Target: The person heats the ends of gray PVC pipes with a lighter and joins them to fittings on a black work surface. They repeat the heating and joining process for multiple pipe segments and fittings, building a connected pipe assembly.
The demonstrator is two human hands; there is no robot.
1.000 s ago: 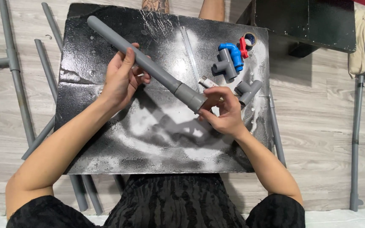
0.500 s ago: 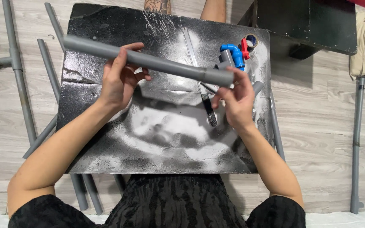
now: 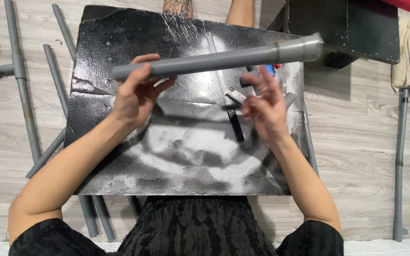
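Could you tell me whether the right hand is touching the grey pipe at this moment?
Apart: the head view shows the right hand open below the grey pipe, which only the left hand grips.

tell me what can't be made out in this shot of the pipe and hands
- Head view: the fittings behind the grey pipe are mostly hidden by it and by the right hand.
- The right hand is motion-blurred, so whether it touches the pipe is unclear.
- The left hand covers part of the pipe's left end.
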